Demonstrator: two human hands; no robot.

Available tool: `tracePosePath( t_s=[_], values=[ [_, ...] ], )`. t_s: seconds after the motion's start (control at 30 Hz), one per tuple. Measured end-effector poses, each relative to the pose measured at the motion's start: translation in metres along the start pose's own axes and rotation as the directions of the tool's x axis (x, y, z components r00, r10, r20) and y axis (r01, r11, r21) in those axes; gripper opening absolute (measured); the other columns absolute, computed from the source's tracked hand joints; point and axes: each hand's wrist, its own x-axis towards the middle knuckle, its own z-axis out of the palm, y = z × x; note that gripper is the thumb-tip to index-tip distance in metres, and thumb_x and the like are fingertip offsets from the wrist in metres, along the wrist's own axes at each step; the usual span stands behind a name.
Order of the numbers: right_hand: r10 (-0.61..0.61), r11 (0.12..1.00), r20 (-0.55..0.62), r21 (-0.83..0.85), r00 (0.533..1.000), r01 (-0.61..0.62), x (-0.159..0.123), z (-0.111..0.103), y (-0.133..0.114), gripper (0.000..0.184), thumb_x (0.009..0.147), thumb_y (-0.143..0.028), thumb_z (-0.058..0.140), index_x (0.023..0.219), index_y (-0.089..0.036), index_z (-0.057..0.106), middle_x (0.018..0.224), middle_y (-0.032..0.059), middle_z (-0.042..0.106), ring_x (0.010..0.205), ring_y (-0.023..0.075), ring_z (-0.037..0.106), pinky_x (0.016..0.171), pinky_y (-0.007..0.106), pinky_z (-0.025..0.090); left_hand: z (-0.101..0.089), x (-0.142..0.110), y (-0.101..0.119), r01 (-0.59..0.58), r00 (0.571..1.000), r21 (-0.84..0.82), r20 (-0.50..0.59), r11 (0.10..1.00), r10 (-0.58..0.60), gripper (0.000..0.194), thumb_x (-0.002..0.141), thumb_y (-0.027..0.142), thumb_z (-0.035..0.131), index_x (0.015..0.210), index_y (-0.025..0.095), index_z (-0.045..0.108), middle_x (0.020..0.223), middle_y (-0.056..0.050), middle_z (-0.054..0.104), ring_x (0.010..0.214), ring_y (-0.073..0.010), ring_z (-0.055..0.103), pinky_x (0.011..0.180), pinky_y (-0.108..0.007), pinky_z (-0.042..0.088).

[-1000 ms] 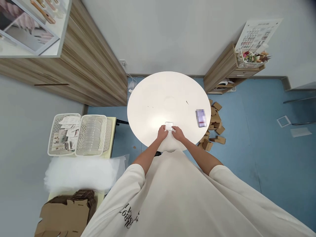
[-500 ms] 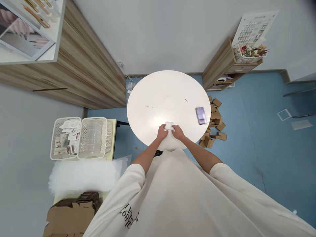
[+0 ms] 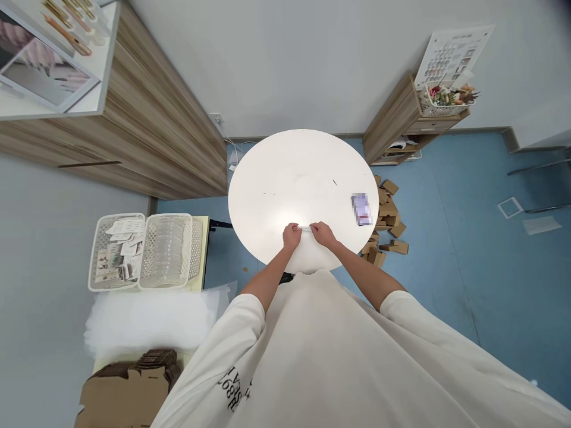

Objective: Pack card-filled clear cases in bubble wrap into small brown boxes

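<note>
A small, clear-whitish plastic case (image 3: 306,229) is held near the front edge of the round white table (image 3: 267,160). It shows as a thin strip, seen nearly edge-on, and its detail is too small to make out. My left hand (image 3: 291,236) pinches its left end, thumb and fingers closed. At the opposite end my right hand (image 3: 323,233) grips it in the same way. A purple item (image 3: 361,209), blurred by pixelation, lies on the table to the right of my hands.
Left of me, one white basket (image 3: 100,238) holds printed cards; another (image 3: 191,249) holds clear plastic trays. A pile of white translucent sheets (image 3: 151,318) and flattened cardboard boxes (image 3: 125,395) lie nearer. Small brown boxes (image 3: 387,209) sit on the floor right of the table.
The case has turned from showing its square face to showing a thin edge. Both hands stay at its ends, and the view has shifted slightly.
</note>
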Motion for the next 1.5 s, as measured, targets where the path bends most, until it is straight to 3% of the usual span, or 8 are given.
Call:
tracePosePath(
  t_s=[0.13,0.47,0.73,0.93,1.13,1.33,1.5],
  values=[
    [-0.007,0.999,0.033,-0.033,0.999,0.008,0.003,-0.005,-0.001,0.032,0.102,-0.027,0.042,0.1,-0.024,0.073,0.095,0.0048,0.072,0.092,0.0202,0.061,0.076,0.025,0.042,0.001,0.001,0.004,-0.013,1.0,0.011,-0.003,1.0,0.013,0.014,0.089,0.021,0.063,0.102,0.021,0.067,0.112,-0.006,0.071,0.101,-0.0184,0.067,0.092,-0.031,0.05],
    [-0.069,0.997,0.078,-0.01,0.995,0.07,0.013,-0.011,0.006,0.03,0.102,-0.022,0.045,0.11,-0.026,0.074,0.113,0.0044,0.073,0.104,0.0225,0.064,0.088,0.03,0.044,0.001,0.002,0.004,0.016,0.999,0.019,-0.029,1.0,-0.016,0.01,0.089,0.025,0.064,0.098,0.021,0.068,0.11,-0.005,0.073,0.102,-0.0183,0.067,0.093,-0.031,0.051],
    [-0.098,0.984,0.142,-0.133,0.985,0.118,0.011,-0.014,0.003,0.021,0.098,-0.024,0.052,0.11,-0.023,0.069,0.1,0.0088,0.071,0.099,0.0255,0.062,0.083,0.032,0.044,-0.002,0.002,0.006,0.026,0.999,0.007,-0.02,1.0,-0.026,0.015,0.087,0.025,0.067,0.1,0.021,0.072,0.111,-0.006,0.074,0.103,-0.0195,0.068,0.097,-0.033,0.051],
    [-0.128,0.934,0.156,-0.312,0.979,0.172,0.008,-0.007,0.001,0.025,0.093,-0.011,0.05,0.112,-0.02,0.065,0.105,0.0125,0.067,0.092,0.026,0.061,0.082,0.034,0.042,-0.001,0.004,0.004,0.02,1.0,-0.011,-0.02,1.0,-0.02,0.018,0.086,0.025,0.067,0.102,0.02,0.073,0.111,-0.007,0.074,0.104,-0.02,0.068,0.098,-0.034,0.051],
    [-0.107,0.972,0.082,-0.201,0.991,0.121,0.007,0.001,0.005,0.026,0.091,-0.008,0.05,0.109,-0.021,0.063,0.107,0.0128,0.066,0.099,0.0269,0.059,0.093,0.037,0.04,0.0,0.003,0.003,0.06,0.998,-0.007,-0.011,0.998,-0.06,0.024,0.084,0.021,0.068,0.107,0.021,0.072,0.115,-0.007,0.073,0.108,-0.021,0.067,0.098,-0.033,0.051],
    [-0.054,0.99,0.013,-0.129,0.998,0.055,0.018,-0.002,0.009,0.029,0.097,-0.014,0.04,0.114,-0.021,0.062,0.106,0.0103,0.067,0.095,0.0246,0.06,0.085,0.034,0.044,0.004,-0.01,-0.014,0.037,0.999,-0.017,0.014,0.999,-0.037,0.049,0.081,0.009,0.063,0.129,0.02,0.062,0.123,-0.009,0.069,0.105,-0.0188,0.068,0.098,-0.032,0.052],
    [0.034,0.995,-0.033,0.093,0.999,-0.031,0.018,0.008,0.012,0.043,0.098,-0.016,0.036,0.137,-0.022,0.053,0.117,0.008,0.067,0.102,0.0217,0.061,0.087,0.032,0.047,0.002,-0.017,-0.026,0.006,0.998,-0.026,0.064,1.0,-0.005,0.053,0.08,0.006,0.062,0.132,0.019,0.058,0.126,-0.011,0.067,0.114,-0.0207,0.065,0.101,-0.035,0.05]
  ],
)
